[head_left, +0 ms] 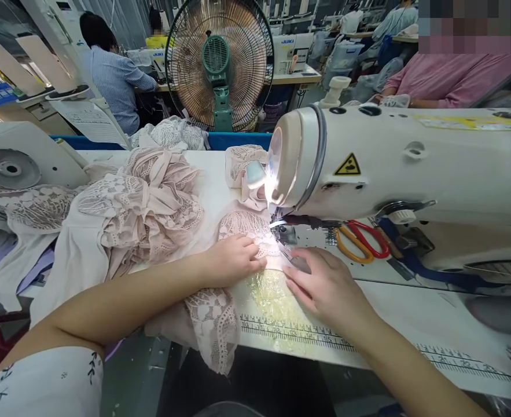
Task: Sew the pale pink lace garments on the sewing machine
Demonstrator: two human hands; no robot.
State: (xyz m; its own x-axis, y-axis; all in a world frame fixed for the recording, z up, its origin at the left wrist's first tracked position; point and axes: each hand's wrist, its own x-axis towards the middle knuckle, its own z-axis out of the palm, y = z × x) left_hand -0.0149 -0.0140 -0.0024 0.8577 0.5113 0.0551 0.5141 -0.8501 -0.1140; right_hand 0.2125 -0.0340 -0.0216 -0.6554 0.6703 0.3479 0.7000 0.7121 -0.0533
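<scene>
Pale pink lace fabric (244, 226) lies under the lit needle area of a white sewing machine (368, 162). My left hand (233, 260) rests on this fabric left of the needle, fingers bent and close together, pressing it. To the right, my right hand (318, 281) is at the fabric's edge just in front of the presser foot (283, 234); its thumb and fingers close on a small metal tool, partly hidden. A lace end (214, 324) hangs over the table's front edge below my left wrist. Crinkled yellowish translucent material (276, 298) lies between the hands.
A heap of pink lace pieces (151, 202) covers the table's left part. Orange-handled scissors (353, 246) and red-handled scissors (374, 237) lie under the machine arm. A measuring tape (298, 333) runs along the front edge. Behind are a fan (220, 63) and other people.
</scene>
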